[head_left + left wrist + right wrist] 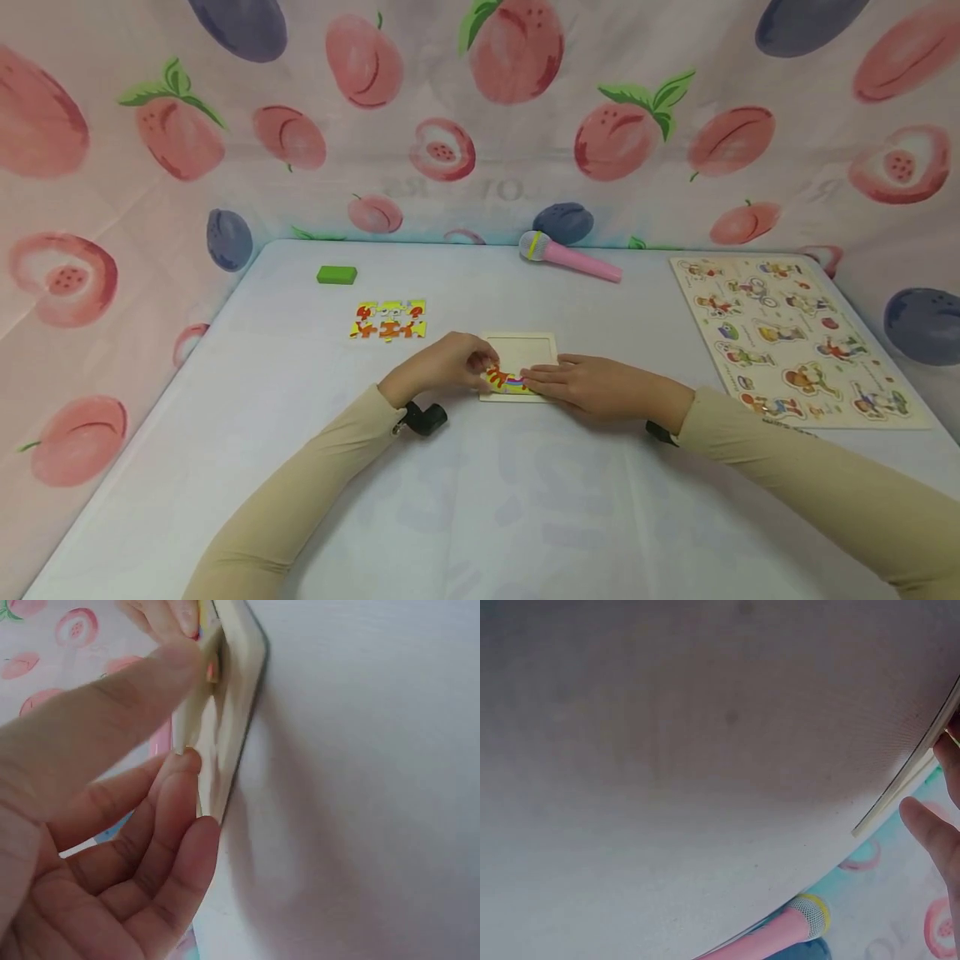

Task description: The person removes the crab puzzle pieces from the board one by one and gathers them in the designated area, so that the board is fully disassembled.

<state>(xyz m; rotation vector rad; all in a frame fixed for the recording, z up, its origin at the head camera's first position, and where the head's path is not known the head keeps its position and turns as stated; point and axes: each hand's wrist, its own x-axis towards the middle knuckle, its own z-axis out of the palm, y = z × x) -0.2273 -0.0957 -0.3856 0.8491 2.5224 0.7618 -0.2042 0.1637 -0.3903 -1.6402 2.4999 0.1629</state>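
Note:
A small wooden puzzle tray lies in the middle of the table, with coloured puzzle pieces along its near side. At its left edge my left hand pinches a puzzle piece between thumb and fingertips. In the left wrist view that piece is tilted over the tray's rim, its pale wooden edge showing. From the right, my right hand reaches over the tray with fingers extended, fingertips resting on the pieces at the lower right. Its thumb and a finger show at the edge of the right wrist view.
Several joined puzzle pieces lie left of the tray, with a green block behind them. A pink toy microphone lies at the back. A large picture board lies at the right. Fruit-printed cloth stands behind the table.

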